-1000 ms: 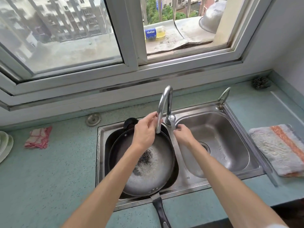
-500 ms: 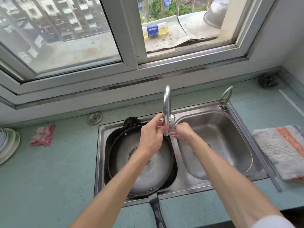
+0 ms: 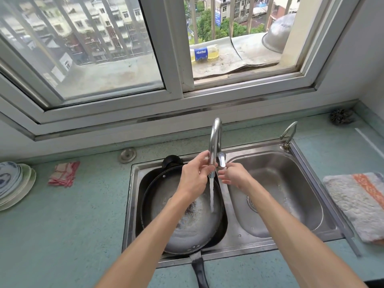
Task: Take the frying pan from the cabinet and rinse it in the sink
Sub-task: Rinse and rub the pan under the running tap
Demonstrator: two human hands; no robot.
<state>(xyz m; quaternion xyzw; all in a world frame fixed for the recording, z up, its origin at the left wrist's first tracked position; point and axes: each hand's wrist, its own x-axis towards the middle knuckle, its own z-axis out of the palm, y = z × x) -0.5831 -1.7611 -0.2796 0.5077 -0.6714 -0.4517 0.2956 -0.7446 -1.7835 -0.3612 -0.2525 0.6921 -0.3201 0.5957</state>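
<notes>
Under faucet (image 3: 215, 142) (running): frying pan (image 3: 187, 215)

A double sink (image 3: 232, 249) is set into the tabletop (image 3: 62, 235) below the window (image 3: 172, 94). The frying pan (image 3: 187, 225) lies in the left basin, its handle (image 3: 200, 271) reaching over the near rim toward the person. The faucet (image 3: 215, 138) rises behind the divider between the basins, its spout over the pan. The left hand (image 3: 194, 176) is on the spout; the right hand (image 3: 233, 175) is just right of it, over the right basin's edge. Left of the sink lie a folded cloth (image 3: 63, 173) and, farther left, stacked plates (image 3: 14, 183). A towel (image 3: 357, 204) lies right of the sink, a scrubber (image 3: 340, 117) in the far right corner. A bottle (image 3: 204, 54) lies on the ledge outside the window.
</notes>
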